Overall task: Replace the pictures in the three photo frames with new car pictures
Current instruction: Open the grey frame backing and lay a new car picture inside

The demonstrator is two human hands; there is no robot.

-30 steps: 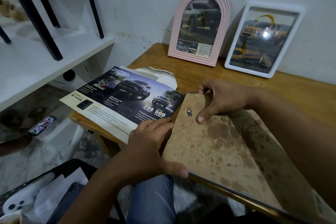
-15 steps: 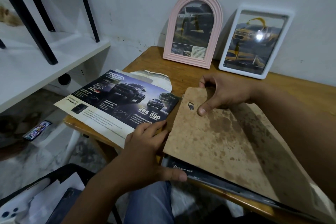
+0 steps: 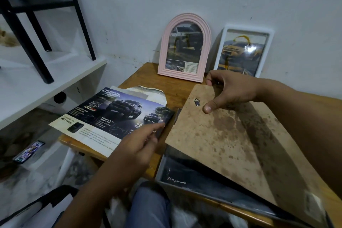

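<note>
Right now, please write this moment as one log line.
right hand: lifts backing board | left hand: touches car brochure | pink frame, white frame: filled

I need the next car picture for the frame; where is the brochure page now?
The brochure page lies on the wooden table's left edge, left of the backing board, with the left hand on its near corner.

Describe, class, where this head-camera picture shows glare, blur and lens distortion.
Head view: glare sits on the glass of the white frame; the left hand is motion-blurred over the car brochure, while the right hand on the stained backing board is sharper; the wide lens bends the black chair legs at the edge.
</note>
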